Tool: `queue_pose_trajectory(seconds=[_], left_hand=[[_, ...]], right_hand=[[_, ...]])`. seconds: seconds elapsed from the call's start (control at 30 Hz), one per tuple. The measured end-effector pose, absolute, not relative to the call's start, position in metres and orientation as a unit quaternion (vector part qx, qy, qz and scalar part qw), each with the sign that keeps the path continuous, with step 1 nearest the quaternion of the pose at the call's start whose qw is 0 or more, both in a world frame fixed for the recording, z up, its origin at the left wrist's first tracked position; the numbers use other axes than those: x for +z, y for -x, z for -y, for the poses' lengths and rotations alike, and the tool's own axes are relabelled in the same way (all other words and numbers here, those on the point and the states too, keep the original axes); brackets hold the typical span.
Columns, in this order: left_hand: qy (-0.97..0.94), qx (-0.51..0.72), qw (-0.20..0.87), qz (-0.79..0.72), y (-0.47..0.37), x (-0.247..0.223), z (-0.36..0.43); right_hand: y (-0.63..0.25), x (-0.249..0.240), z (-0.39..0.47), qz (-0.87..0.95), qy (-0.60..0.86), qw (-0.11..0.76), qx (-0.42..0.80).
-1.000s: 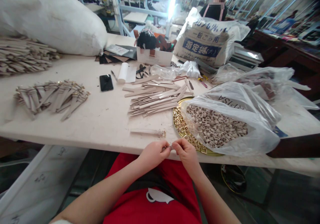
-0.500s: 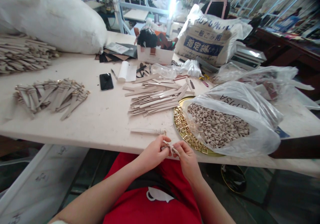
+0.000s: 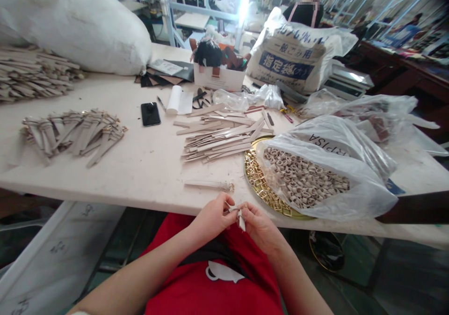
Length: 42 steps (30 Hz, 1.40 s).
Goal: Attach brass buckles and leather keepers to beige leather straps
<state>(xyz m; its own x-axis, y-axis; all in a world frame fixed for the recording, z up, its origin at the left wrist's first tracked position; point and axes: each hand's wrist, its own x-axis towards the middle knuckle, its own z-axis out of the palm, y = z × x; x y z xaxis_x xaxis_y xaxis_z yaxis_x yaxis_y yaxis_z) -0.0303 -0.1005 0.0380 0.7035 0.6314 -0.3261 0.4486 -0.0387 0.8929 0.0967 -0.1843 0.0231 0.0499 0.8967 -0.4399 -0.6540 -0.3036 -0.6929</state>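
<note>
Near the table's front edge, a short light strap (image 3: 241,221) is pinched between my two hands. My left hand (image 3: 217,216) closes on its left part, and my right hand (image 3: 257,223) grips it from the right, with a bit of gold metal by the fingers. Just beyond them, a finished-looking strap with a gold buckle (image 3: 208,185) lies flat. To the right, a gold tray (image 3: 257,177) bears many gold buckles and a plastic bag (image 3: 365,184) of small beige loops (image 3: 305,174). Loose beige strips (image 3: 217,142) lie further back.
Buckled straps (image 3: 75,130) are piled at the left, with more strips (image 3: 35,74) behind. A phone (image 3: 150,113), a white roll (image 3: 174,100), a box (image 3: 219,77) and large sacks (image 3: 80,25) stand further back. A person (image 3: 307,8) is beyond the table.
The strap between my hands has turned, and its end now points down toward me. My right hand has shifted slightly down and left, while the left has moved little.
</note>
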Motion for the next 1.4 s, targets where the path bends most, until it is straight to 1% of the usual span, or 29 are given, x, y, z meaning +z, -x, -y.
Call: queue_pose_trajectory(seconds=[0.07, 0.13, 0.2, 0.27, 0.5, 0.67, 0.73, 0.87, 0.93, 1.0, 1.17, 1.27, 1.4], left_hand=[[-0.72, 0.078, 0.586, -0.363, 0.032, 0.037, 0.103], [-0.717, 0.081, 0.595, -0.354, 0.034, 0.038, 0.105], [-0.71, 0.089, 0.6, -0.357, 0.036, 0.038, 0.107], [-0.702, 0.091, 0.605, -0.364, 0.038, 0.037, 0.107], [-0.645, 0.072, 0.677, -0.348, 0.042, 0.035, 0.1], [-0.592, 0.053, 0.729, -0.339, 0.042, 0.038, 0.099], [-0.564, 0.042, 0.75, -0.343, 0.042, 0.039, 0.098], [-0.523, 0.019, 0.777, -0.349, 0.044, 0.04, 0.096], [-0.509, 0.02, 0.788, -0.346, 0.044, 0.04, 0.096], [-0.501, 0.027, 0.792, -0.347, 0.044, 0.04, 0.096], [-0.499, 0.04, 0.795, -0.343, 0.046, 0.035, 0.098], [-0.507, 0.031, 0.804, -0.311, 0.048, 0.032, 0.096], [-0.544, -0.024, 0.785, -0.295, 0.054, 0.032, 0.093]], right_hand=[[-0.094, 0.023, 0.183, 0.138, 0.464, 0.594, 0.643], [-0.092, 0.021, 0.182, 0.158, 0.516, 0.614, 0.576], [-0.09, 0.019, 0.18, 0.199, 0.578, 0.616, 0.497], [-0.091, 0.017, 0.18, 0.233, 0.616, 0.607, 0.445], [-0.096, 0.015, 0.18, 0.296, 0.677, 0.528, 0.419], [-0.093, 0.013, 0.179, 0.33, 0.717, 0.502, 0.355], [-0.093, 0.013, 0.18, 0.338, 0.717, 0.488, 0.365], [-0.095, 0.015, 0.182, 0.31, 0.671, 0.481, 0.471], [-0.096, 0.015, 0.183, 0.307, 0.66, 0.472, 0.497], [-0.096, 0.015, 0.183, 0.326, 0.674, 0.457, 0.479], [-0.096, 0.017, 0.185, 0.442, 0.715, 0.389, 0.378], [-0.097, 0.017, 0.188, 0.483, 0.699, 0.366, 0.379], [-0.096, 0.012, 0.194, 0.48, 0.689, 0.379, 0.387]])
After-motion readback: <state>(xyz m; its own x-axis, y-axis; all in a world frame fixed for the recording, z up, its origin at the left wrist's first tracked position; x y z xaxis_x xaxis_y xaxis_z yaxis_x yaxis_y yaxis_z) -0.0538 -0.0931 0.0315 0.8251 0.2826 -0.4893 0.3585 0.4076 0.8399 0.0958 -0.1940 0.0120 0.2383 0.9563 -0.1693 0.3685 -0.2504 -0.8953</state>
